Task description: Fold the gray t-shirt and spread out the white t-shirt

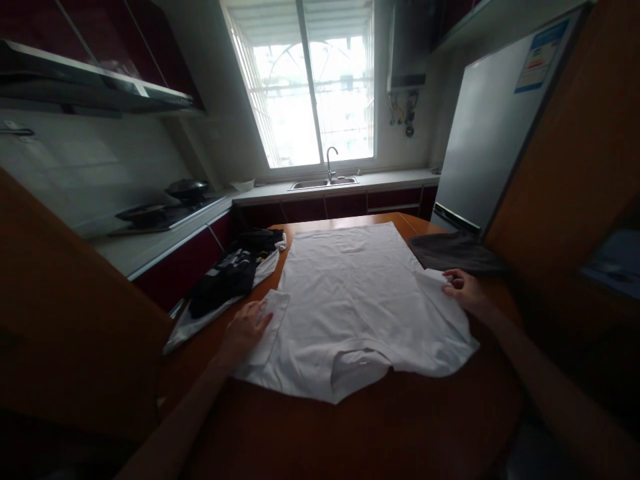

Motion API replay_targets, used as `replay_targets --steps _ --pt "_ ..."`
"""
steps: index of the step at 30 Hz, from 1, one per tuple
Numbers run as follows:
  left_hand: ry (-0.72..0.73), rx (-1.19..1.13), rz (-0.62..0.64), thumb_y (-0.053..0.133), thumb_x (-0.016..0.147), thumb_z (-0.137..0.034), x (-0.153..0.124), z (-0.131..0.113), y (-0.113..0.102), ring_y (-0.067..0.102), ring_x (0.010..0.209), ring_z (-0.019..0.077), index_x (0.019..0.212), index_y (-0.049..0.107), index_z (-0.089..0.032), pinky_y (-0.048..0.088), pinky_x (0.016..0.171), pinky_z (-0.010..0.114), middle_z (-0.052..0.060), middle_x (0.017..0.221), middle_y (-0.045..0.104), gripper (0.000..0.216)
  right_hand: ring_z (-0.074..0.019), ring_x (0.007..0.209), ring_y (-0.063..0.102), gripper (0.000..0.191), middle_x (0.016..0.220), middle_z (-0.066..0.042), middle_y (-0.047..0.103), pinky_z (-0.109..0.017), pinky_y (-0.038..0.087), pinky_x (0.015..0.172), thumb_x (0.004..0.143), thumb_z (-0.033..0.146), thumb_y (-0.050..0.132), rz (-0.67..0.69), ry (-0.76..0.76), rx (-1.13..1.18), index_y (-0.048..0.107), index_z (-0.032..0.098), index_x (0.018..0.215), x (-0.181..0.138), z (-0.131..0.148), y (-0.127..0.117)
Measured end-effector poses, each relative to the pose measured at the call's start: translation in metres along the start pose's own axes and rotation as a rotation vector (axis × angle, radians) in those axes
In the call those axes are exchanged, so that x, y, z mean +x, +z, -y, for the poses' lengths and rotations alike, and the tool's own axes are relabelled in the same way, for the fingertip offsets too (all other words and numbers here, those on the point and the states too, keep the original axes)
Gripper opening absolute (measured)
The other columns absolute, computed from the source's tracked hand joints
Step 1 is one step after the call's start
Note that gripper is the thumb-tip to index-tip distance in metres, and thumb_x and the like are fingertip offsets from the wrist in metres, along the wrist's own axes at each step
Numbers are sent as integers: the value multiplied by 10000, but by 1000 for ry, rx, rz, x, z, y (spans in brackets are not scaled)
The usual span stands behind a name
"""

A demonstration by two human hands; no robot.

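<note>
A white T-shirt (350, 280) lies spread on a wooden table, its neckline towards me and its hem at the far side. On the left, my left hand (245, 333) is closed on the outer edge of one sleeve, its fingers bent and its thumb over the cloth. Across the shirt, my right hand (466, 292) pinches the edge of the other sleeve between thumb and fingers. Shallow wrinkles run over the shirt's body. The neck opening shows the inside of the collar.
Dark and white clothes (225, 273) lie in a heap on the left of the table (320, 440). A dark grey folded cloth (453, 252) is at the right. Beyond are a counter with a sink (320, 183), a stove with pans (143, 213) and a fridge (493, 127).
</note>
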State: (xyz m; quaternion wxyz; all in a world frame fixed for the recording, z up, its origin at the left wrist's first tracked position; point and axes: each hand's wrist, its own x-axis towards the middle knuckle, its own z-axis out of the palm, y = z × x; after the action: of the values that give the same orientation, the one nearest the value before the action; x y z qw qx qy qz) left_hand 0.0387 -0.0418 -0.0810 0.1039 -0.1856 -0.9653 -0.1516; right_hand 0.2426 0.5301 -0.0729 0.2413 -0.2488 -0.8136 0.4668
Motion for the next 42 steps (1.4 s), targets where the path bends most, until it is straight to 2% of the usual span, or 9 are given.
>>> replay_targets --steps 4,9,13,17,21,25,29,37,42 --pt "77 -21 -9 499 930 -507 -2 -6 -1 548 1257 320 1357 571 -188 415 1085 480 165 1379 585 537 -205 719 633 354 832 -45 679 -276 471 594 702 303 626 -123 -155 11 678 195 1035 -18 13 -20" --pt "43 15 10 487 928 -478 -4 -13 0 541 1245 337 1348 589 -177 430 1055 493 160 1395 568 526 -220 690 598 300 788 -63 650 -326 476 662 778 366 599 -386 -173 -398 699 192 1001 -36 -5 -44" --pt "56 70 -67 521 904 -467 -3 -19 -1 529 1217 355 1292 630 -200 435 1031 503 162 1358 565 483 -284 826 629 454 969 -152 653 -385 500 748 828 421 572 -350 -100 -667 671 135 1167 -43 -36 -45" --pt "126 51 -120 545 877 -478 -4 -29 -7 575 1087 319 1145 685 -227 463 993 450 127 1142 613 393 -302 923 627 443 994 -181 650 -409 492 855 880 367 485 -377 -89 -693 669 94 1176 -43 -51 -50" --pt "163 -45 24 550 862 -545 -6 -36 -12 618 908 274 1024 674 -210 496 889 396 81 925 629 392 -284 859 627 354 901 -145 652 -409 495 844 864 357 481 -409 -122 -635 700 125 1017 -52 -43 -57" --pt "149 -89 134 573 816 -613 -7 -36 -13 616 767 236 1039 647 -201 485 724 330 32 810 612 474 -261 866 648 296 942 -114 683 -385 512 834 857 403 515 -197 -274 -472 701 181 914 -76 -31 -48" --pt "123 -111 168 563 814 -571 -7 -34 -12 603 671 202 1052 636 -208 442 641 293 0 750 604 440 -296 1017 642 317 1024 -116 708 -439 492 944 848 449 527 -70 -335 -494 723 207 906 -90 -37 -34" --pt "68 -225 171 514 788 -349 -9 -36 -20 641 679 194 1054 670 -196 473 679 294 19 756 670 345 -337 1166 618 390 1225 -137 695 -541 462 1000 895 443 418 -190 -245 -647 723 228 1005 -83 -66 -28" --pt "-93 -427 46 571 714 -340 1 -7 -47 673 775 217 1006 698 -152 529 698 305 63 864 722 369 -387 1168 630 438 1237 -190 690 -566 474 988 914 484 370 -153 -257 -641 707 215 990 -81 -74 -29"
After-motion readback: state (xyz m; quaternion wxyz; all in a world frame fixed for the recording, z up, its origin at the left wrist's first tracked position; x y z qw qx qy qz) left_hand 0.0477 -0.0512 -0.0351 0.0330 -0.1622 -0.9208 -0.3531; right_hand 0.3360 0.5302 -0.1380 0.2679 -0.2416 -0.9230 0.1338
